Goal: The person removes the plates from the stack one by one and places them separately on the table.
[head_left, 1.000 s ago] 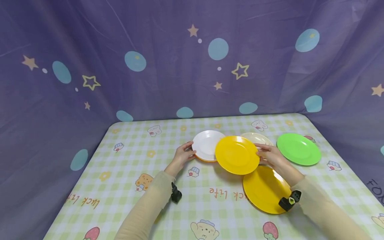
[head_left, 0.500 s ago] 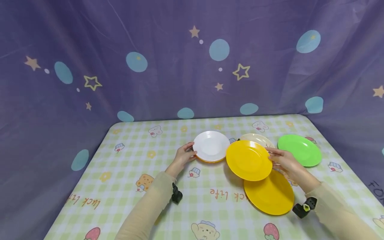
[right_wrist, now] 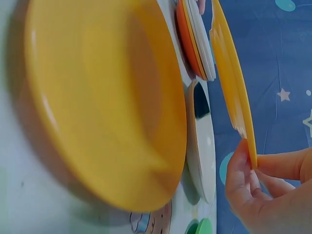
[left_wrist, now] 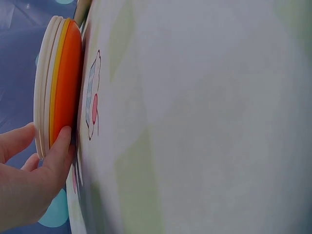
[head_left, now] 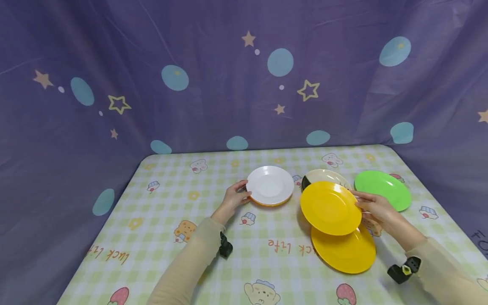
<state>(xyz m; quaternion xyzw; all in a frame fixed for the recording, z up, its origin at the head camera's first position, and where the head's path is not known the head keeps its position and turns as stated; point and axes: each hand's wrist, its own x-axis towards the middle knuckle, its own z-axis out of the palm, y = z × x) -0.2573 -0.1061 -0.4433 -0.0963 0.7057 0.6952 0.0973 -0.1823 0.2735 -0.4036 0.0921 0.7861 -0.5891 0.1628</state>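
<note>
My left hand grips the left rim of a small stack of plates topped by a white plate. In the left wrist view, white, yellow and orange rims show in this stack, thumb and fingers at its edge. My right hand pinches a yellow plate by its right rim. That plate is raised and tilted above another yellow plate on the table. From the right wrist, a gap shows between the held plate and the lower one.
Behind the held plate lies a cream plate with a dark patch, partly hidden. A green plate sits at the right on the checked tablecloth. A purple curtain hangs behind the table.
My right hand has carried the yellow plate rightward and slightly nearer, away from the white-topped stack and over the lower yellow plate. My left hand stays on the stack.
</note>
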